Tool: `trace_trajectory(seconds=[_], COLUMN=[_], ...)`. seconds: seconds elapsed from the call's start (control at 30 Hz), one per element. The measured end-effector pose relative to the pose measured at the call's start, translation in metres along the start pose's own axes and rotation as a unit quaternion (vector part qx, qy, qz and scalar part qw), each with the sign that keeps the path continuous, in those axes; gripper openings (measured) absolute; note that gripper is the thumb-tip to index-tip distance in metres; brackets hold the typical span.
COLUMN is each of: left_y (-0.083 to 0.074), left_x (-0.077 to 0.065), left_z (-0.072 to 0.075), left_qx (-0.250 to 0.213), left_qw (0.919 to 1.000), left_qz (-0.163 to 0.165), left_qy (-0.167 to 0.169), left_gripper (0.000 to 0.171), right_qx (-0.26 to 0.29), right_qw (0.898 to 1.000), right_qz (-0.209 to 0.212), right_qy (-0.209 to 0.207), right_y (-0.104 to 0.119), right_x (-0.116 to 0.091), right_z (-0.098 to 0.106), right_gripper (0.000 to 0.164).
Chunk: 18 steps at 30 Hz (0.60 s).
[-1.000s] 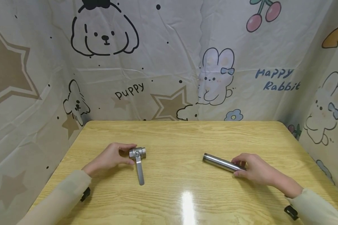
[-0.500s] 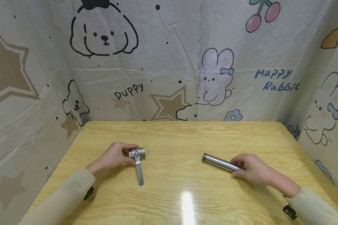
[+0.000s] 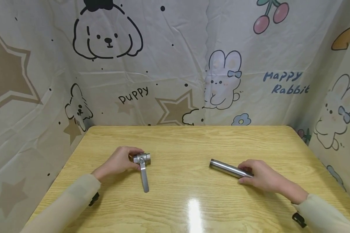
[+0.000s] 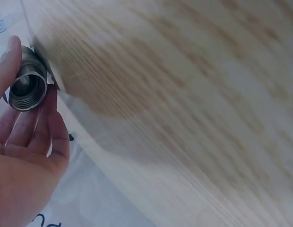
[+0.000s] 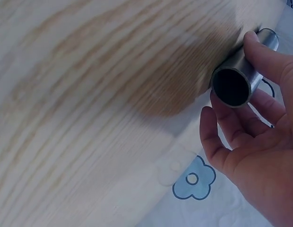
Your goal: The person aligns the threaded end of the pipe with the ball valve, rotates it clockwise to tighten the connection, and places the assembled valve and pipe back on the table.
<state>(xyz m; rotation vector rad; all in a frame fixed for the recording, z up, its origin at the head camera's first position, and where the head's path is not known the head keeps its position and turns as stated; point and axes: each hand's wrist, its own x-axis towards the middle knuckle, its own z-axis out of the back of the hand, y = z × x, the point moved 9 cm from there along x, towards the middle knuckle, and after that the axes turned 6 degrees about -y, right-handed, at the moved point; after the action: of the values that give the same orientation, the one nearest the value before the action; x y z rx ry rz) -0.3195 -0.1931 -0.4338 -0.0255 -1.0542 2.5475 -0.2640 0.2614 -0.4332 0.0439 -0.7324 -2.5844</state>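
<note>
A steel ball valve [image 3: 142, 159] with a long flat lever [image 3: 144, 180] lies on the left half of the table, its lever toward me. My left hand [image 3: 118, 163] holds the valve body at its left end, thumb on one side and fingers on the other. In the left wrist view the valve's threaded opening [image 4: 27, 96] faces the camera. To the right, a steel pipe [image 3: 226, 168] lies slantwise with a dark far end. My right hand [image 3: 263, 176] grips its near end. The right wrist view shows the pipe's hollow end [image 5: 231, 88] between thumb and fingers.
Both things rest on a yellow wood-grain table [image 3: 180, 145]. A printed cloth [image 3: 169, 64] with cartoon figures hangs behind the table and along both sides. A bright light reflection falls on the tabletop near the front.
My left hand has shifted slightly right and come closer around the valve body. The valve and the pipe stay practically in place, and my right hand has barely moved.
</note>
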Motion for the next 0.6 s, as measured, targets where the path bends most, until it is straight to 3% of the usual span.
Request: trace_trajectory(seconds=[0.33, 0.6], left_y=[-0.003, -0.013], left_x=[-0.001, -0.008], left_z=[0.002, 0.007], left_qx=[-0.004, -0.077], left_qw=[1.0, 0.9965], left_qz=[-0.001, 0.027], left_qy=[-0.005, -0.017], left_gripper=[0.052, 0.05], right_qx=[0.012, 0.013], right_qw=[1.0, 0.999], right_qz=[-0.003, -0.032], right_qy=[-0.012, -0.008], right_y=[0.001, -0.003], right_x=[-0.002, -0.003], right_z=[0.002, 0.004], right_gripper=[0.034, 0.025])
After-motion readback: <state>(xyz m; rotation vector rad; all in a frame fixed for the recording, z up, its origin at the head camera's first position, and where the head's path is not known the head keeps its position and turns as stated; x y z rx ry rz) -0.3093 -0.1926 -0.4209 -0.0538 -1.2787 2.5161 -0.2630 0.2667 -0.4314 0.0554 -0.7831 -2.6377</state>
